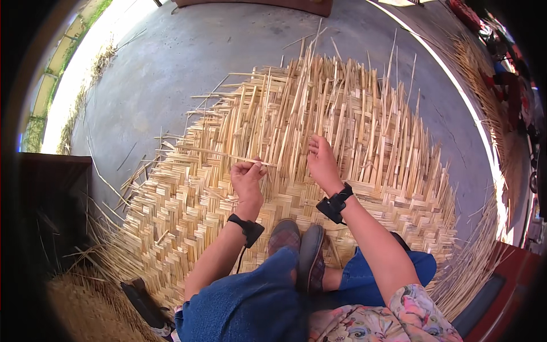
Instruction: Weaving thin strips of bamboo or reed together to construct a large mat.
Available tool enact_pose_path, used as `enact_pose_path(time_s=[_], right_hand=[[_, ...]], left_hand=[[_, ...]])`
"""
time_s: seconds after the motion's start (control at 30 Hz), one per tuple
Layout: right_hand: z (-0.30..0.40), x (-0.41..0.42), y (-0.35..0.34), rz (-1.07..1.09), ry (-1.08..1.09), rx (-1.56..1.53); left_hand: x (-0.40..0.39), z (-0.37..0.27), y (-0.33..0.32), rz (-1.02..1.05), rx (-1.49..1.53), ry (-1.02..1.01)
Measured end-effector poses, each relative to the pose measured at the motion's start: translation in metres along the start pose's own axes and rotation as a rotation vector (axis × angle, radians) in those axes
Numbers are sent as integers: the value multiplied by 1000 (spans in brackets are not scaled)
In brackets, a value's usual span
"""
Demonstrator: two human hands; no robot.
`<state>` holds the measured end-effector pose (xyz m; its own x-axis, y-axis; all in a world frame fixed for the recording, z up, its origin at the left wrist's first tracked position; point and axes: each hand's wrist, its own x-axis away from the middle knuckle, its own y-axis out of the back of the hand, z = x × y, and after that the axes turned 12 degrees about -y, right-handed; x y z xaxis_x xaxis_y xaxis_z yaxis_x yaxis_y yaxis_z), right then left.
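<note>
A large mat of woven straw-coloured strips (183, 205) covers the floor before me, its far part bristling with long strips that point away from me. Between the thumb and fingers of my left hand (247, 177) is a thin flat strip (213, 151), running left and right above the weave. My right hand (323, 162), fingers curled, is over the long lengthwise strips (342, 124) right of centre. Whether it grips one of them cannot be made out. Both wrists wear black strapped devices. My shoes (310, 252) rest on the near middle of the mat.
Grey concrete floor (141, 98) surrounds the mat, with stray strips on it. Loose strips are heaped at the right (466, 260). Dark red furniture (55, 164) stands at the left, and more lies at the lower right. A brown board edge (256, 5) is at the top.
</note>
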<state>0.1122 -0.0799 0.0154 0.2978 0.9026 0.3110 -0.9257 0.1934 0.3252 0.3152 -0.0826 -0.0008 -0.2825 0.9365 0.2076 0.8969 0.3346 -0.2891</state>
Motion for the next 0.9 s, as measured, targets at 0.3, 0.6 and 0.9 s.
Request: enact_pose_path(time_s=[0.3, 0.6, 0.9], right_hand=[[23, -12, 13, 348, -476, -305], [49, 30, -20, 183, 311, 262], [50, -10, -44, 482, 320, 570]], left_hand=[[-8, -12, 12, -5, 60, 96], [-8, -24, 10, 14, 24, 188], [-7, -25, 22, 81, 56, 148]])
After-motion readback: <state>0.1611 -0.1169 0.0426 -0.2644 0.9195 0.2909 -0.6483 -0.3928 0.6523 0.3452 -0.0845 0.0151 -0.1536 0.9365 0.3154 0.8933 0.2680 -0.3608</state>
